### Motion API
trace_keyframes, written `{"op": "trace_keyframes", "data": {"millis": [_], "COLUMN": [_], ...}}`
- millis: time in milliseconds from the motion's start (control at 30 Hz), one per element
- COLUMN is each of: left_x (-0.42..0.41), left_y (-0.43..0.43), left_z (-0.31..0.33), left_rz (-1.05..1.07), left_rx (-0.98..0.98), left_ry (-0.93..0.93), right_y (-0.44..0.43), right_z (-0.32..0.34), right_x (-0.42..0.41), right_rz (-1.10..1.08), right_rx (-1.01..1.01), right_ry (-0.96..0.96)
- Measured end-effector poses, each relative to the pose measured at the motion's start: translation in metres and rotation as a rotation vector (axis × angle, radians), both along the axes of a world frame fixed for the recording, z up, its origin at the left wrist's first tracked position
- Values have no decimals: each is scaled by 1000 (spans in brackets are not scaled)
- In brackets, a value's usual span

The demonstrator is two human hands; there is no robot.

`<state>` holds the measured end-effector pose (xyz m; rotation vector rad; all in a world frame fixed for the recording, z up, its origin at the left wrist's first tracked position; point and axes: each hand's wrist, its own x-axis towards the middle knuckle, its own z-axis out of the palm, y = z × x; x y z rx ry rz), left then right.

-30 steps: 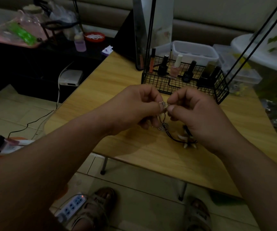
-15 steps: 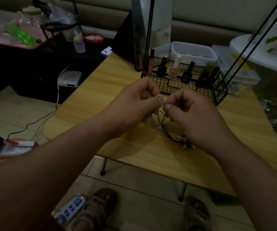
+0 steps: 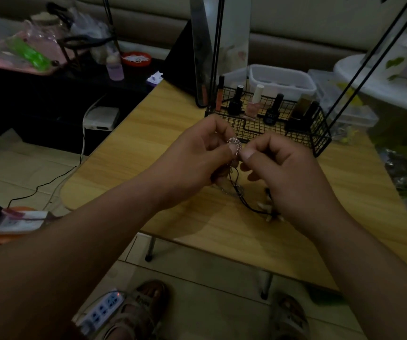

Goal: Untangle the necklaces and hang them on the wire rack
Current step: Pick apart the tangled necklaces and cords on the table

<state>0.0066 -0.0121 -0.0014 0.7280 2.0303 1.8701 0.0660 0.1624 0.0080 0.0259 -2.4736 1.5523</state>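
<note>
Both hands meet above the wooden table (image 3: 133, 153). My left hand (image 3: 197, 155) pinches a knot of silver chain necklace (image 3: 235, 146) between thumb and forefinger. My right hand (image 3: 285, 173) pinches the same chain from the other side. A black cord necklace (image 3: 246, 204) hangs down from the knot onto the table, with pale shell-like pendants (image 3: 263, 206) partly hidden under my right hand. The black wire rack (image 3: 320, 133) stands just behind my hands, its tall rods (image 3: 216, 45) rising out of view.
Several nail polish bottles (image 3: 255, 101) stand in the rack's basket. A white plastic bin (image 3: 280, 79) sits behind it. A power strip (image 3: 104, 307) and cables lie on the floor by my sandalled feet. A dark shelf with clutter stands at the left.
Both hands have lifted the knot slightly and shifted a little up and away from me; the fingers have kept working the silver chain. The cord still trails on the table.
</note>
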Motion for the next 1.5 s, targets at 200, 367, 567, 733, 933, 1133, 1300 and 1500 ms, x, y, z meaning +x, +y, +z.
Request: {"op": "trace_keyframes", "data": {"millis": [200, 367, 567, 733, 933, 1133, 1300, 1500], "left_x": [0, -1, -2, -5, -7, -9, -10, -13], "left_y": [-3, -5, -10, -8, -9, -13, -15, -15], "left_z": [4, 5, 9, 4, 9, 13, 11, 9], "left_rz": [-69, -74, -136, -144, -175, -241, -245, -230], "left_rx": [-48, -119, -144, -186, -203, -178, -211, -298], "left_ry": [-16, 56, 13, 37, 41, 12, -4, -5], "right_y": [8, 9, 13, 14, 18, 20, 19, 16], "right_z": [4, 3, 6, 5, 7, 8, 8, 5], "right_x": [-2, -4, -4, 0, -1, -2, -1, 0], "right_rz": [75, 74, 147, 103, 176, 273, 234, 179], "right_rx": [-151, -177, -385, -81, -308, -650, -364, -71], "right_ry": [-129, -166, -312, -190, -315, -516, -375, -244]}}
